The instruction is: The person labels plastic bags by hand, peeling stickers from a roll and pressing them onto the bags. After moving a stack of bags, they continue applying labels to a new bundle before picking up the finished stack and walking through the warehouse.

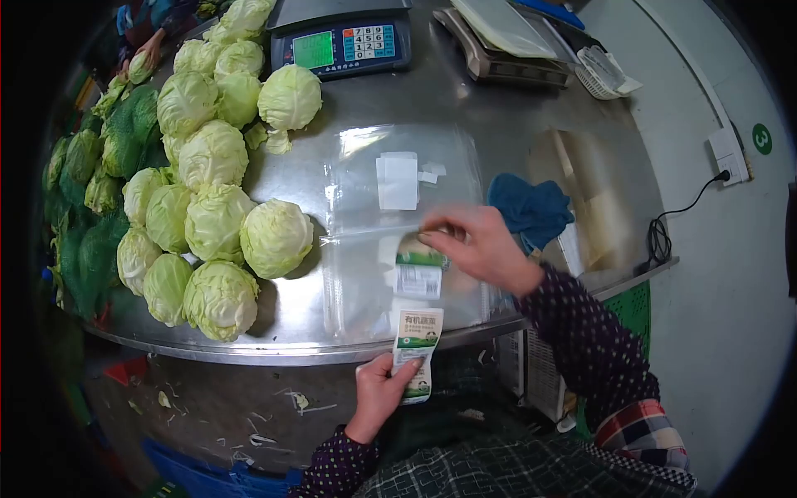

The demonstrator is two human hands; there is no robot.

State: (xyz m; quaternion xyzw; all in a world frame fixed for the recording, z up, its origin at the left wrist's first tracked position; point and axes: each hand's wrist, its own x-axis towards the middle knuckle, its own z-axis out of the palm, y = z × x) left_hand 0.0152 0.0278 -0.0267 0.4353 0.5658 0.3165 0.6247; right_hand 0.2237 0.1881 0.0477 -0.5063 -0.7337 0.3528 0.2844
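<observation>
My left hand (pixel 384 388) is closed on a strip of printed labels (pixel 419 325) at the table's front edge. Above it, my right hand (pixel 477 242) has thumb and forefinger pinched together at the edge of a clear plastic bag (pixel 357 278), which lies flat on the metal table. Directly below those fingertips is a green and white label (pixel 418 278) with a barcode, its upper part blurred. White paper pieces (pixel 397 181) show farther up on the clear plastic.
Several pale green cabbages (pixel 217 220) are heaped at the left, beside green net sacks (pixel 87 261). A digital scale (pixel 342 41) stands at the back. A blue cloth (pixel 529 207) lies right of my right hand. Another person's hand (pixel 149 51) shows at the far left.
</observation>
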